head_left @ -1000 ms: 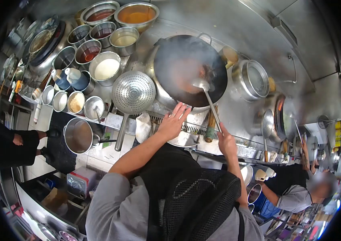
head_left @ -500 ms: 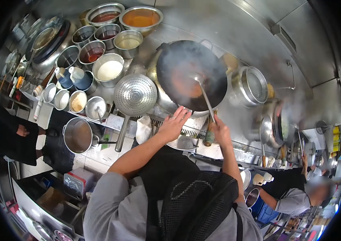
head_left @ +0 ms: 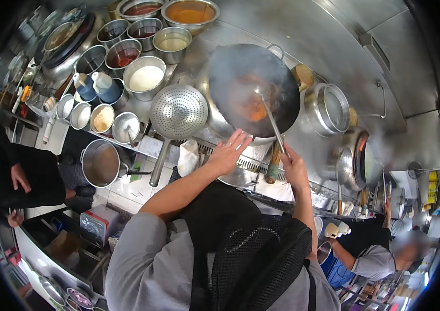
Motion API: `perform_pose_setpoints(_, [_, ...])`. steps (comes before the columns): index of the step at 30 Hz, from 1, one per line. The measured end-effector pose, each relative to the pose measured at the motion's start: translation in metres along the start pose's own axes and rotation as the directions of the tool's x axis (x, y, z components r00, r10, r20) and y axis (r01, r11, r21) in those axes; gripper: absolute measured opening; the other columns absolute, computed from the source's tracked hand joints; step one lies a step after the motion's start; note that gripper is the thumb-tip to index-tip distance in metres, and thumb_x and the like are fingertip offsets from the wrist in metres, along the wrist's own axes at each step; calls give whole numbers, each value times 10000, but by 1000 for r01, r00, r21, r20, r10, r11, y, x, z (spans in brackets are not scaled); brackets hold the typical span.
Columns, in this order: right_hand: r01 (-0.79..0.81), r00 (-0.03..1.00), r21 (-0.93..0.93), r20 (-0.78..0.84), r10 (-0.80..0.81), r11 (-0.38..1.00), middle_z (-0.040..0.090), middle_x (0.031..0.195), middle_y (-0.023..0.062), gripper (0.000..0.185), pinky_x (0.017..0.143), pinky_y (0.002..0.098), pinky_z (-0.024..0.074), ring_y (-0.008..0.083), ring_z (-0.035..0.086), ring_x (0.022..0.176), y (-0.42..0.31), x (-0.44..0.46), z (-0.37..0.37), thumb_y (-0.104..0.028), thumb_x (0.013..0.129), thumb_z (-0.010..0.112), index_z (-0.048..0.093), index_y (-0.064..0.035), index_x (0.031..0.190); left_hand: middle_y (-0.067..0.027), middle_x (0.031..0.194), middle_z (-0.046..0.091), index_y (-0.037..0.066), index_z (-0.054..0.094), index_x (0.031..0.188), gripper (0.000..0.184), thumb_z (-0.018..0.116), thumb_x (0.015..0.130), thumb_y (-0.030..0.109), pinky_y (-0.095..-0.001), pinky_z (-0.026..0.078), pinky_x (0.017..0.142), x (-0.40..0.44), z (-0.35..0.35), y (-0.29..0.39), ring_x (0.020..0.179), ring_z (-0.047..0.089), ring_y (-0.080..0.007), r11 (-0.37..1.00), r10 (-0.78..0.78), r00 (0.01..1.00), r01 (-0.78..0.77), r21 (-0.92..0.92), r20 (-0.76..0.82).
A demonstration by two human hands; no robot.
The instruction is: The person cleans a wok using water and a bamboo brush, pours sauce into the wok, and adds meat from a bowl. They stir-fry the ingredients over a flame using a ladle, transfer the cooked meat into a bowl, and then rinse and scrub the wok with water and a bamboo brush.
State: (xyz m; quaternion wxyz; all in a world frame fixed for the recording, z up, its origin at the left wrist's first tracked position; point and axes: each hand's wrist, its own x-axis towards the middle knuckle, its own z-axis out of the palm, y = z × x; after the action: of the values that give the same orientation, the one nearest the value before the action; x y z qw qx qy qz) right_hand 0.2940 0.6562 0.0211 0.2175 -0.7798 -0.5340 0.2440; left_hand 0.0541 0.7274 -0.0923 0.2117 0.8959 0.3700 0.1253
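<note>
Here, right hand (head_left: pixel 293 165) gripping ladle (head_left: pixel 273 124), fingers wrapped; left hand (head_left: pixel 226 155) lying flat, fingers parted, beside wok (head_left: pixel 289 101), contact unclear.

wok (head_left: pixel 286 99): black | food (head_left: pixel 256 111): orange-red | ladle (head_left: pixel 272 122): silver | strainer (head_left: pixel 179 111): silver, dotted | cloth (head_left: pixel 187 157): white | shirt (head_left: pixel 147 264): grey

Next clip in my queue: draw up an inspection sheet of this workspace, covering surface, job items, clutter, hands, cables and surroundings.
Surface: steel counter, partly covered by cookware.
Job items: steaming wok with reddish food, partly veiled; ladle with its head in the wok.
Clutter: perforated strainer, sauce bowls, squeeze bottles, white cloth.
Hands: left hand open at the wok's near rim, contact unclear; right hand gripping the ladle's handle.
Cables: nothing seen.
Surroundings: steel wall beyond; co-worker at right, person in black at left.
</note>
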Motion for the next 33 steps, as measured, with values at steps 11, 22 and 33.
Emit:
perform_pose_setpoints(11, [225, 973, -100, -31, -229, 969, 702, 1166, 323, 454, 922, 506, 553, 478, 691, 1115, 27, 26, 27, -179, 1017, 634, 607, -93, 1463, -89, 1703, 243, 137, 266, 1659, 819, 581, 907, 64, -613, 464, 1101, 5, 2, -4, 1620, 159, -289, 1000, 0, 1000, 0, 29, 9])
perform_pose_setpoints(22, [120, 993, -179, 5, -121, 976, 721, 1125, 318, 451, 919, 457, 557, 440, 724, 1088, 26, 8, 29, -171, 1008, 654, 618, -46, 1440, -71, 1758, 156, 146, 226, 1673, 848, 555, 904, 7, -619, 403, 1162, 6, -7, 4, 1637, 103, -256, 999, -30, 997, 32, -35, 70])
perform_pose_setpoints(33, [94, 995, -180, -16, -98, 979, 711, 1132, 324, 482, 889, 497, 564, 506, 692, 1049, 31, 3, 49, -142, 1012, 631, 572, -86, 1488, -92, 1718, 229, 120, 312, 1640, 796, 604, 902, 67, -615, 452, 1115, 3, -2, 5, 1627, 138, -291, 1000, -11, 1000, 11, 16, -1])
